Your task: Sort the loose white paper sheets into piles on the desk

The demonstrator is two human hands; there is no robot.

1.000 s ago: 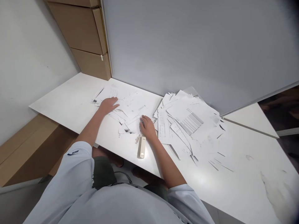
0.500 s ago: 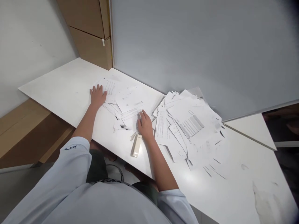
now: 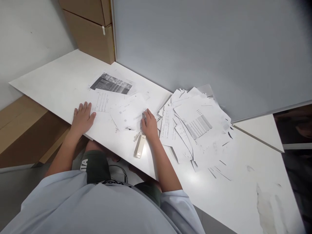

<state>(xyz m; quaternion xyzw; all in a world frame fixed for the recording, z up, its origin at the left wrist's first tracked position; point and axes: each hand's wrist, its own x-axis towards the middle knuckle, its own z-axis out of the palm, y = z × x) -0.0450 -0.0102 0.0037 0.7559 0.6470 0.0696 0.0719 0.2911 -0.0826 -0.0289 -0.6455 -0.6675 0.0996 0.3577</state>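
Note:
My left hand lies flat with fingers spread on the white table, at the left edge of a small spread of papers. One dark printed sheet lies at the far side of that spread. My right hand rests palm down on the right side of the same papers, fingers slightly bent, holding nothing I can see. A cream stapler lies just in front of my right wrist, near the table's front edge. A larger heap of white papers sits to the right of my right hand.
A grey partition panel stands behind the table. Cardboard boxes are stacked at the back left corner, and more cardboard lies below the table's left edge. A second white tabletop shows at the right.
My left hand has slid left and toward me across the table, spreading the small paper pile and uncovering the dark printed sheet. My right hand has stayed on the papers by the stapler.

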